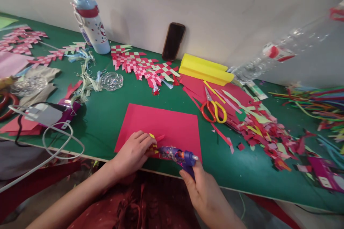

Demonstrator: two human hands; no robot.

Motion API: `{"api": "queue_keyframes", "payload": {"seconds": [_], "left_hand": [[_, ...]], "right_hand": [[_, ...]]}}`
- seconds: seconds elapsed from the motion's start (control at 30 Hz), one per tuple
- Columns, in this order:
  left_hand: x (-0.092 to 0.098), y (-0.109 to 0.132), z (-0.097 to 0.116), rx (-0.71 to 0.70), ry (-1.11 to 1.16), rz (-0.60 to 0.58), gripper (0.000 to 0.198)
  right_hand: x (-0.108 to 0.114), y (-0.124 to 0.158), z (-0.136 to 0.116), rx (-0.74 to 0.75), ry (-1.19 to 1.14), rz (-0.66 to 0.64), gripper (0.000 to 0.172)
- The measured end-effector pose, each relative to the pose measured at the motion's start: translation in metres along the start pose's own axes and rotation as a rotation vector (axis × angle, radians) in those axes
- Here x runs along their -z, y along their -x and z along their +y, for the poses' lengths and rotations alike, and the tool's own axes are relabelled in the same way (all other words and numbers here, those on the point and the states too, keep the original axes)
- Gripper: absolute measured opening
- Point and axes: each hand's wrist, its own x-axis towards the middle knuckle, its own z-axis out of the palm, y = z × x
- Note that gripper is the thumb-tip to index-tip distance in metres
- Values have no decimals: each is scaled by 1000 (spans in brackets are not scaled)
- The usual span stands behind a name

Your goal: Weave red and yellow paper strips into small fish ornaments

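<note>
My right hand [205,189] is wrapped round the handle of a purple hot glue gun [176,154], whose nozzle points left. A glue stick shows at its rear end. The nozzle reaches a small red and yellow woven paper piece [153,147], which my left hand [135,150] grips with closed fingers. Part of that piece is hidden behind the fingers. Both hands are over the lower edge of a red paper sheet [163,119] lying flat near the table's front edge.
Scissors [213,109] lie on red paper beside a heap of scraps [268,132]. Woven paper fish [142,64], a bead tray [111,81], a white bottle [94,26] and a leaning phone [173,41] stand or lie behind. A white cable [71,139] loops at left.
</note>
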Motion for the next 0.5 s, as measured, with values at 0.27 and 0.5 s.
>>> {"api": "queue_keyframes", "payload": {"seconds": [0.27,0.5], "left_hand": [[2,1,-1,-24,-28,-4,6],[7,4,-6,-176,-30,39,25]], "right_hand": [[2,1,2,-141,-183,-61,35],[-1,-3,8,-232,-545,-84,41]]}}
